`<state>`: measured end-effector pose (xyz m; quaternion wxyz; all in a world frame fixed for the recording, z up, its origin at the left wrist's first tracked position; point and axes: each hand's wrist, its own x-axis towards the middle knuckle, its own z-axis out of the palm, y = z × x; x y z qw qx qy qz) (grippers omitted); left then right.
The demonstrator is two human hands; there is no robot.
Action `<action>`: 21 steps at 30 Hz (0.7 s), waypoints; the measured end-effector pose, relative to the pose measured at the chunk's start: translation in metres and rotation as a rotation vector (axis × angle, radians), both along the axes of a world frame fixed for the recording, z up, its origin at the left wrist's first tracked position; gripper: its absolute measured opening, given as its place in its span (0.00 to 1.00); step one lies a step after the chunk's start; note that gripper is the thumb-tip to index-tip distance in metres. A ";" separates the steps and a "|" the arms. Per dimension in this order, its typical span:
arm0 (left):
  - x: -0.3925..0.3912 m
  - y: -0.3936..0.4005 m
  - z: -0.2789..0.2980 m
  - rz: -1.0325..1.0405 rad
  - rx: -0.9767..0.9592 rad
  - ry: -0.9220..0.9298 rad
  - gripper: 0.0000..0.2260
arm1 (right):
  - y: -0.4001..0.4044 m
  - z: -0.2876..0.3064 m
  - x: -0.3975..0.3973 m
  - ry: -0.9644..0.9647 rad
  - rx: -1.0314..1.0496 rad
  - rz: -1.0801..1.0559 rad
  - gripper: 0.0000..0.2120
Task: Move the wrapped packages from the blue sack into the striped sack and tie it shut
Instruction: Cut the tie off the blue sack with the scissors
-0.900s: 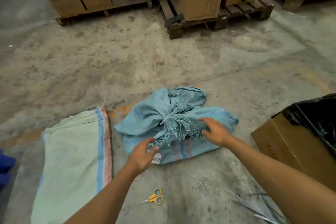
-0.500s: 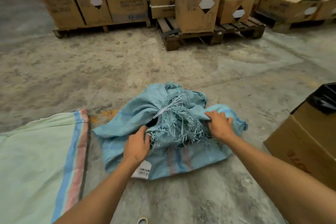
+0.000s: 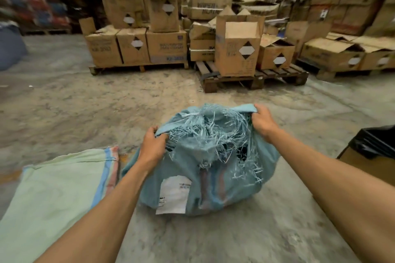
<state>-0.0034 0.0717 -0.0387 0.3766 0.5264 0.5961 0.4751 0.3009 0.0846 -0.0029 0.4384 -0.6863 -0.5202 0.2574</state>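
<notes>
The blue sack [image 3: 213, 188] stands bunched up on the concrete floor in front of me, with a frayed, ragged mouth and a white label on its near side. My left hand [image 3: 152, 147] grips the left edge of its mouth. My right hand [image 3: 261, 120] grips the far right edge, pulled upward. A dark gap shows inside the mouth; no packages can be made out. The striped sack [image 3: 55, 194], pale green with blue and pink stripes, lies flat on the floor to the left.
A cardboard box lined with a black bag [image 3: 376, 151] stands at the right. Wooden pallets [image 3: 252, 81] stacked with cardboard boxes [image 3: 237, 49] fill the background. Bare concrete floor lies between them and the sack.
Both hands moved from the sack's sides to its mouth, took hold of the edges and lifted it upright. The view tilted up, and the scissors left the frame.
</notes>
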 end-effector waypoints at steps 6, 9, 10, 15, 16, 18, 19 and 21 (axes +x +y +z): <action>-0.018 0.005 0.014 0.028 0.172 0.007 0.08 | 0.007 0.019 -0.016 0.098 0.051 0.057 0.16; -0.028 0.016 0.029 0.056 0.282 0.029 0.08 | 0.015 0.024 -0.022 0.122 0.083 0.065 0.18; -0.032 0.020 0.031 0.061 0.313 0.038 0.09 | 0.019 0.024 -0.024 0.131 0.092 0.057 0.18; -0.049 0.026 0.018 0.058 0.282 0.092 0.08 | 0.029 0.000 -0.039 0.032 0.100 0.018 0.16; -0.051 0.026 0.010 0.031 0.242 0.097 0.08 | 0.031 -0.008 -0.040 -0.004 0.090 -0.009 0.17; -0.053 0.022 -0.004 -0.042 0.152 0.116 0.09 | 0.033 -0.021 -0.039 -0.071 0.075 -0.065 0.16; -0.052 0.020 -0.008 -0.081 0.115 0.129 0.10 | 0.034 -0.026 -0.037 -0.111 0.066 -0.095 0.15; -0.050 0.015 -0.019 -0.163 0.051 0.188 0.12 | 0.035 -0.037 -0.030 -0.148 0.031 -0.163 0.13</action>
